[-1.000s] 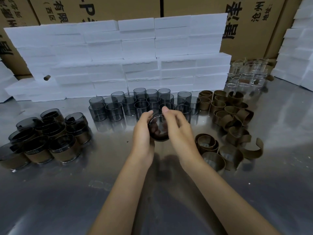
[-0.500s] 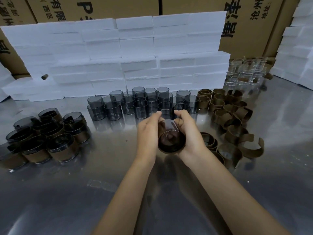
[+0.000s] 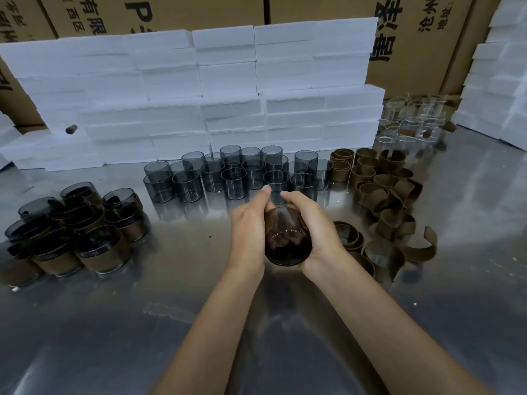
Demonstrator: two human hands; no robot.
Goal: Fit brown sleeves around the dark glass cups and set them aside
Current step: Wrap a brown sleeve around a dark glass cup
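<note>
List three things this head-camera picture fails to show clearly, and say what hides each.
1. Head view: the sides of the held cup, covered by the left hand and right hand; whether a sleeve is on it is unclear.
2. Rear finished cups, hidden by those in front.
3. Carton print, cut off by the top edge and foam blocks.

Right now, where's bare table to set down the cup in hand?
Bare steel table lies in front of the sleeved dark glass cups at left, and between them and the left hand. Crowded: bare smoky glass cups behind the hands, loose brown sleeves at right.
</note>
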